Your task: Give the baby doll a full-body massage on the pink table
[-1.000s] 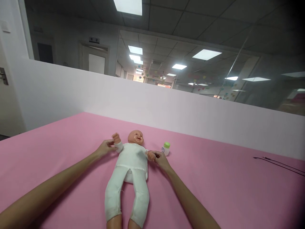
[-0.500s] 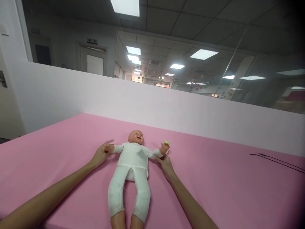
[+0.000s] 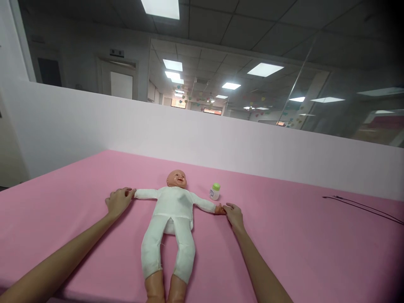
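Note:
A baby doll (image 3: 173, 206) in white clothes lies face up on the pink surface (image 3: 277, 235), its arms spread to both sides. My left hand (image 3: 119, 202) is closed on the doll's hand at the left and covers most of it. On the right, my right hand (image 3: 234, 213) pinches the fingertips of the doll's other hand (image 3: 220, 209). Just behind that arm stands a small white bottle (image 3: 214, 192) with a green cap.
Two thin dark cords (image 3: 362, 207) lie on the pink surface at the far right. A low white wall (image 3: 221, 139) with glass above it runs along the back edge.
Both doll arms are now stretched outward and lower, with my hands farther apart. The bottle, mostly hidden before behind the doll's hand, shows fully. The view has shifted slightly.

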`<state>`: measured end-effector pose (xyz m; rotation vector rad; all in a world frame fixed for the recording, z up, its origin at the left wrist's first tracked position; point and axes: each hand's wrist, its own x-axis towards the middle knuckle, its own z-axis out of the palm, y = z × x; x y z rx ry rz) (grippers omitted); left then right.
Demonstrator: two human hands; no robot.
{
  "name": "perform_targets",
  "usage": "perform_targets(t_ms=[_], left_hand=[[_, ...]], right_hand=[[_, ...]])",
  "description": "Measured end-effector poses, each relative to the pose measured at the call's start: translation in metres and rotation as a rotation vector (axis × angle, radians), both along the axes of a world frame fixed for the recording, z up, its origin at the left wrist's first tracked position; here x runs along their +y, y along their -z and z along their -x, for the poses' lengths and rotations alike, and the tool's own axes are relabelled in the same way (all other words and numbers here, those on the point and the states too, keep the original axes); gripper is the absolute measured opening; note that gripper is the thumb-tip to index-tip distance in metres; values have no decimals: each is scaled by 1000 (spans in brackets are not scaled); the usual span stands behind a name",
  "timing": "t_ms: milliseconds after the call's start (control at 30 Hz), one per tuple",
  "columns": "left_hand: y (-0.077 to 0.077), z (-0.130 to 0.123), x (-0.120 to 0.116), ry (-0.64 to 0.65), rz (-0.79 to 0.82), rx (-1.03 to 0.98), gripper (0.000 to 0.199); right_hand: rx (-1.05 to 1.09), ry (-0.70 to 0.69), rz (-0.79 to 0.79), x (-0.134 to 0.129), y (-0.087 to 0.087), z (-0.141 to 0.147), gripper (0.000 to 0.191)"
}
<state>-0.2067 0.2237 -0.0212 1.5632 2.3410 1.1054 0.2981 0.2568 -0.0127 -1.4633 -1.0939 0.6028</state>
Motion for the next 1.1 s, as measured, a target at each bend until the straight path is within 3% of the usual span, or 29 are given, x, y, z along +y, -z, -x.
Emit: perform_targets(t_ms=[100, 200, 267, 367, 433, 500, 567, 633, 700, 867, 1000, 1100], left_hand=[[-4, -4, 2, -58, -9, 22, 48], [-17, -28, 3, -95, -199, 64, 53], [-33, -61, 3, 11, -384, 73, 52], [-63, -131, 6, 381, -548, -106, 46], [-81, -183, 16, 689, -459, -421, 37], [-95, -231, 32, 918, -142, -880, 40], [-101, -270, 52, 831, 152, -1354, 52], [-102, -297, 71, 682, 254, -1574, 63], [-98, -313, 84, 625, 261, -1619, 71], [-86, -324, 94, 701, 327, -1634, 86], [-88, -321, 88, 776, 359, -1615, 83], [-97, -315, 80, 836, 348, -1599, 77]], right_hand=[[-56, 44, 17, -1, -1, -1, 24], [-98, 55, -48, 0, -7, 4, 33], [-116, 73, -132, 3, -12, 9, 40], [-179, 79, -248, 11, -22, 17, 41], [-284, 52, -289, 18, -28, 21, 36], [-393, 9, -305, 27, -36, 25, 35], [-464, -37, -318, 36, -42, 26, 36], [-576, -94, -311, 44, -46, 25, 42], [-736, -154, -249, 50, -45, 24, 48], [-936, -258, -125, 56, -35, 22, 57], [-915, -278, -133, 57, -36, 17, 58], [-758, -310, -185, 48, -41, 28, 60]])
